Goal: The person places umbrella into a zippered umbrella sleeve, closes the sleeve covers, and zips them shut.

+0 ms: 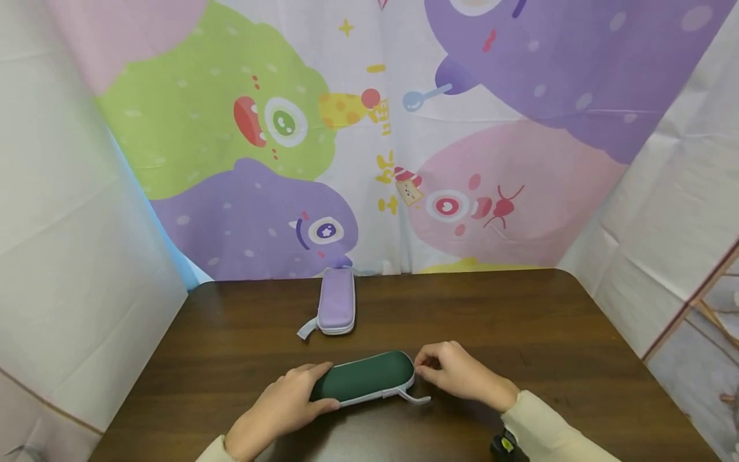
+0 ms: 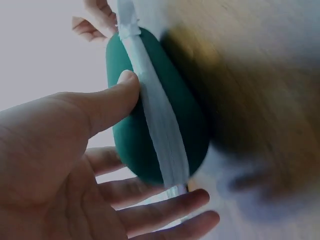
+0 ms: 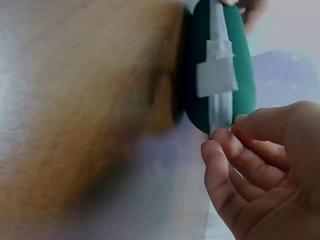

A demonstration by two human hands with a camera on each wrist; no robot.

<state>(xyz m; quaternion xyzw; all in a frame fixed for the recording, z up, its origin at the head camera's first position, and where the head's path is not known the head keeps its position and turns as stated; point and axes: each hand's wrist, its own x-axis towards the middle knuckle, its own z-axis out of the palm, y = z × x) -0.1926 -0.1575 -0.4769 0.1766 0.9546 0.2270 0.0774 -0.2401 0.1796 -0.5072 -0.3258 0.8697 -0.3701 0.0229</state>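
Note:
A dark green zippered case [image 1: 366, 377] with a rounded end and a pale grey zipper band lies on the table, a little slanted. My left hand [image 1: 287, 399] grips its left end, thumb on the near side and fingers around the far side. At the opposite end, my right hand [image 1: 453, 372] has its thumb and bent fingers pinched together at the zipper band. What lies between those fingertips is hidden. In the right wrist view, a short grey fabric tab [image 3: 217, 77] sits across the zipper band; a pale strap [image 1: 414, 398] sticks out near the right end.
Behind the green case lies a lilac zippered case [image 1: 337, 298] with a pale loop strap at its lower left. The brown wooden table [image 1: 491, 308] ends at a curtain [image 1: 369, 237] printed with cartoon monsters. White sheets hang at both sides.

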